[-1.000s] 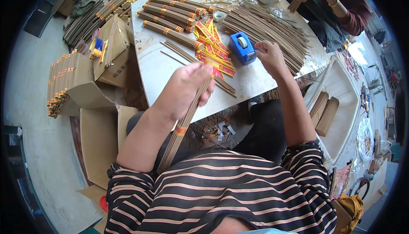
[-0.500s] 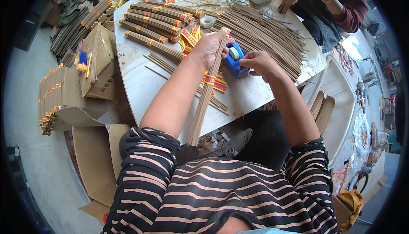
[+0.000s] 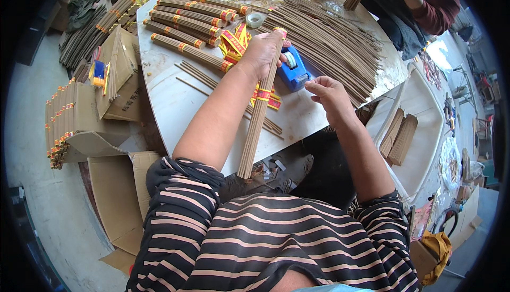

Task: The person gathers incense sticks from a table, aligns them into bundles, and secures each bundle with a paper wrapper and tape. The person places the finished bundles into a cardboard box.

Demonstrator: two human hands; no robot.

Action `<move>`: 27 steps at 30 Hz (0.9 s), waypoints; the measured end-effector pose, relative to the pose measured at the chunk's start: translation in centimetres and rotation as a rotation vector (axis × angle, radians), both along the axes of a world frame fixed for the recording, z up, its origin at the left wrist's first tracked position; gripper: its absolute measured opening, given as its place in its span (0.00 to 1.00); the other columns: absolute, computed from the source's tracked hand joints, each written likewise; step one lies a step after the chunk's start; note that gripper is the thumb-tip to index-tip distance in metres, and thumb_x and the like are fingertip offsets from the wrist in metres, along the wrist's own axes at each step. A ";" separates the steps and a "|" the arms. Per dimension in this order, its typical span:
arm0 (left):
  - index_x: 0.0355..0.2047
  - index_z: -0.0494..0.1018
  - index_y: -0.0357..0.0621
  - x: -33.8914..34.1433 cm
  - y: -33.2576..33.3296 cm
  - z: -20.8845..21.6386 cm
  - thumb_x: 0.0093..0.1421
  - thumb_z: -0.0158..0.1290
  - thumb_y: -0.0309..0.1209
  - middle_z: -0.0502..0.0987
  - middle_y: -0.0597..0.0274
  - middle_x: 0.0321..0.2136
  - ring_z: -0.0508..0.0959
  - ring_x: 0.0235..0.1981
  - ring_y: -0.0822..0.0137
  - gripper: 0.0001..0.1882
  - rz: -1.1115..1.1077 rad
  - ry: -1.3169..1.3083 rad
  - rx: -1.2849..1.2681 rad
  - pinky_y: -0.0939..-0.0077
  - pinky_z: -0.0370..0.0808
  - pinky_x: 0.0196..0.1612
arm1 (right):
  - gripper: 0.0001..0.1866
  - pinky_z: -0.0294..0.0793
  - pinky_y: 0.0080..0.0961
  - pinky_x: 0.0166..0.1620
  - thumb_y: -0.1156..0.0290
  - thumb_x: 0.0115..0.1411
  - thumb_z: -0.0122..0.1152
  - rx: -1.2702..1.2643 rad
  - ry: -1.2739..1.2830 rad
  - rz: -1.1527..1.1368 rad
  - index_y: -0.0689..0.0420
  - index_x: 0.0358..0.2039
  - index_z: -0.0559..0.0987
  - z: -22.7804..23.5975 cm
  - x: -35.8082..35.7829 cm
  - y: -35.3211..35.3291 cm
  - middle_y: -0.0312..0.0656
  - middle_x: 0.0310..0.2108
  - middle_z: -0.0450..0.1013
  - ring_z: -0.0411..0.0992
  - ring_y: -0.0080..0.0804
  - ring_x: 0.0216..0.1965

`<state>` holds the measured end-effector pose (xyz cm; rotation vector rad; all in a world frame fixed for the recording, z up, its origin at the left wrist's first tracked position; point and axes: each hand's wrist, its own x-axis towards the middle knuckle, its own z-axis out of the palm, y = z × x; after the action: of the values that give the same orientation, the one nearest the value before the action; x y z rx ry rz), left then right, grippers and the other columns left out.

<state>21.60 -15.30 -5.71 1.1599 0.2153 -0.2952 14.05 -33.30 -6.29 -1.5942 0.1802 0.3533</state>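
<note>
- Your left hand [image 3: 261, 54] is closed around the far end of a stick bundle [image 3: 254, 132], which slants toward you over the table's near edge, banded in red and yellow.
- Your right hand [image 3: 330, 94] has its thumb and fingertips drawn together beside the near end of the blue tape dispenser [image 3: 298, 75]; you cannot tell whether tape sits between them.
- The dispenser stands on the white table [image 3: 162, 87], right of your bundle.
- Banded bundles [image 3: 183, 22] lie far left; loose sticks [image 3: 329, 45] spread far right.
</note>
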 end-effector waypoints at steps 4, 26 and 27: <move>0.38 0.67 0.40 0.1 0.1 -0.2 0.59 0.50 0.40 0.75 0.57 0.28 0.69 0.12 0.72 0.15 -0.015 0.011 -0.027 0.80 0.64 0.13 | 0.08 0.66 0.19 0.32 0.69 0.50 0.61 0.139 0.080 -0.067 0.60 0.25 0.74 -1.3 0.2 -0.1 0.34 0.23 0.68 0.65 0.21 0.25; 0.32 0.66 0.38 -0.7 0.8 1.8 0.60 0.49 0.39 0.73 0.57 0.23 0.69 0.13 0.72 0.15 -0.065 -0.035 -0.097 0.81 0.65 0.14 | 0.06 0.65 0.18 0.39 0.68 0.53 0.57 0.230 0.114 0.003 0.56 0.26 0.73 0.9 -0.8 -1.6 0.33 0.27 0.71 0.68 0.21 0.34; 0.31 0.66 0.38 -1.3 0.8 3.0 0.60 0.49 0.39 0.72 0.58 0.22 0.69 0.13 0.72 0.15 -0.065 -0.060 -0.100 0.81 0.65 0.14 | 0.06 0.65 0.18 0.40 0.67 0.54 0.57 0.299 0.088 0.050 0.55 0.27 0.74 1.5 -1.4 -2.3 0.32 0.28 0.71 0.68 0.21 0.35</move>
<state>20.25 -14.49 -2.68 1.0770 0.1090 -0.3248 12.70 -35.63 -4.74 -1.2903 0.1474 0.4670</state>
